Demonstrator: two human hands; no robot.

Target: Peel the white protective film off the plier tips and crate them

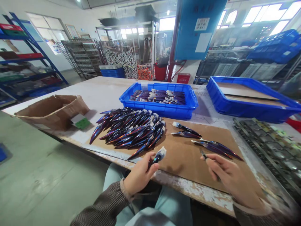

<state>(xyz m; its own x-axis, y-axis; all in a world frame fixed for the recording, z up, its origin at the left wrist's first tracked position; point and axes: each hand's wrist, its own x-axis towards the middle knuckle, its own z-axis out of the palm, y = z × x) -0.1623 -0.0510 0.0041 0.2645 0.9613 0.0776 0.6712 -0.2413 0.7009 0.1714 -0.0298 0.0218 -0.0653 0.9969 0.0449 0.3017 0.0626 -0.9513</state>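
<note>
My left hand (140, 174) is closed around a dark, glossy, iridescent piece with a whitish wrapped end (161, 153), held just over the table's front edge. Most of that piece is hidden by my fingers. In my right hand (224, 172) a thin, pointed metal tool (203, 154) is pinched, its tip pointing up and left; its exact kind cannot be made out. Beyond the right hand, a few similar curved pieces (215, 147) lie on a cardboard sheet (178, 150). A large heap of the same tapered pieces (131, 128) sits left of centre, white ends mostly facing right.
Behind the heap stands a blue crate (162, 110) holding more such pieces. Another blue crate (249, 110) stands at the back right, beside a row of metal fixtures (272, 147). An open cardboard box (54, 114) is on the left, with a green-and-white small box (81, 121) against it.
</note>
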